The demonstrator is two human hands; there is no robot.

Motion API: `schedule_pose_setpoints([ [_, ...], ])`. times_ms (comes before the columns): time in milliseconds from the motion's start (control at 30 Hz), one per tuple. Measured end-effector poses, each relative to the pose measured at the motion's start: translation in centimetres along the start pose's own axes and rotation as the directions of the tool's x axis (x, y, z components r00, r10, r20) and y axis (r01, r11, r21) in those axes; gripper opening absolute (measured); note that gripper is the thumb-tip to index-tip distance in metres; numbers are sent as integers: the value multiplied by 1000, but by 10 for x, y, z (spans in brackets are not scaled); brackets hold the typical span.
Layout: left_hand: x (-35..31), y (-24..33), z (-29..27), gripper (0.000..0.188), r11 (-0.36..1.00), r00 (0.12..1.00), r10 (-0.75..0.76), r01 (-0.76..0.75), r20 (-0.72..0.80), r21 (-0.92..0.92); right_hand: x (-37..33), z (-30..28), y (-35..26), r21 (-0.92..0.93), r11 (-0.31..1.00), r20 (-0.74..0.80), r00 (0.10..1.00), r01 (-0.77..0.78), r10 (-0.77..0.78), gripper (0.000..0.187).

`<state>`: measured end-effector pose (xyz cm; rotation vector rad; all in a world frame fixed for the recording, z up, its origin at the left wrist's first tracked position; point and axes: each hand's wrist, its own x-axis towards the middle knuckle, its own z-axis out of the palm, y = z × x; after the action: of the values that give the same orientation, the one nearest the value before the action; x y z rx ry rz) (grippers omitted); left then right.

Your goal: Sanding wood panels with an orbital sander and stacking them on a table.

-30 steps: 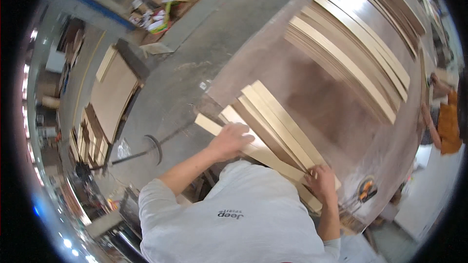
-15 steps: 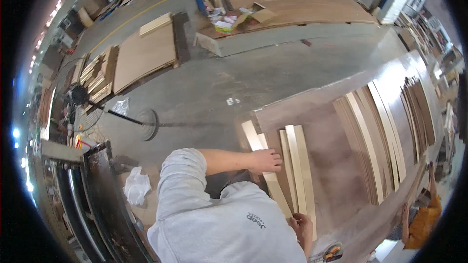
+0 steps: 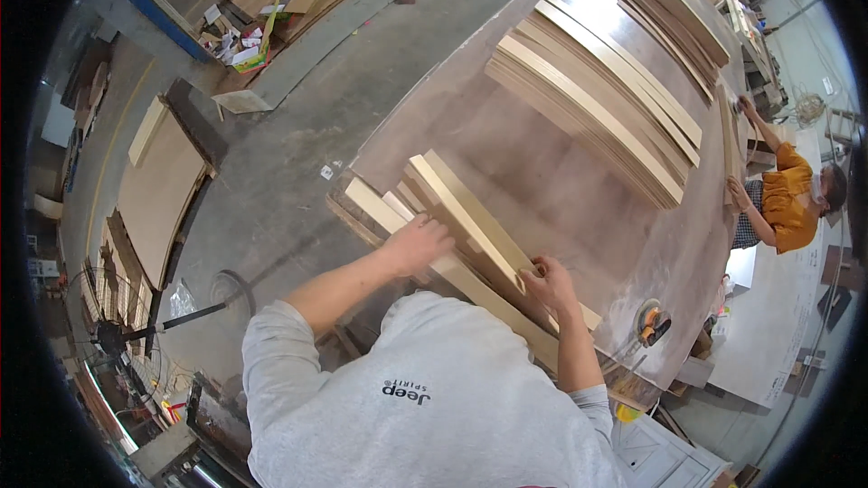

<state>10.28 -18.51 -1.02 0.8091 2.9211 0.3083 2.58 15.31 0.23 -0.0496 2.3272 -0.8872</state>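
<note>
Several long pale wooden strips lie side by side on the near left edge of a big brown worktable (image 3: 597,244). One light wooden strip (image 3: 466,221) is raised on its edge, and my right hand (image 3: 553,287) is closed around its near end. Farther along, my left hand (image 3: 419,242) has its fingers curled over a strip beside it, partly hiding the wood. Under my forearms, another pale strip (image 3: 484,292) runs along the table edge. A flat, wider strip (image 3: 452,183) lies just beyond the raised one.
Stacked strips (image 3: 588,122) lie across the table, with darker boards (image 3: 674,23) behind. An orange-and-black power sander (image 3: 651,323) sits at the near right. A co-worker in an orange top (image 3: 789,199) handles a board at the far side. A floor fan (image 3: 113,336) stands left.
My view has turned right, bringing the co-worker and sander fully into sight. The light strip now stands tilted up, with my right hand at its near end.
</note>
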Motion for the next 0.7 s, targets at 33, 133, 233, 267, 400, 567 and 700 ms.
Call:
schedule_pose_setpoints([
  [33, 4, -6, 10, 41, 998, 998, 54, -54, -29, 20, 5, 5, 13, -214, 969, -32, 991, 121, -131, 49],
  [133, 11, -6, 0, 43, 997, 992, 73, -74, 102, 7, 15, 13, 46, -447, 827, -56, 912, 340, -406, 33],
  [233, 8, -4, 10, 43, 997, 995, 62, -66, 74, 46, 19, 7, 54, -36, 971, -134, 961, 237, -240, 28],
  [267, 3, -4, 9, 43, 997, 996, 54, -58, 72, 45, 13, -8, 28, 22, 980, -153, 969, 197, -192, 27],
  [400, -7, -5, 14, 36, 993, 992, 89, -81, -94, 89, 18, -31, 16, 113, 972, -227, 958, 205, -175, 29],
  [567, -1, 2, 11, 38, 995, 1000, 0, 1, -9, 99, 26, -42, 8, -499, 848, -312, 875, 180, -369, 42],
  [700, 9, 3, -5, 41, 986, 983, 118, -132, 139, 99, -2, -25, -16, -155, 882, -147, 872, 445, -467, 54],
])
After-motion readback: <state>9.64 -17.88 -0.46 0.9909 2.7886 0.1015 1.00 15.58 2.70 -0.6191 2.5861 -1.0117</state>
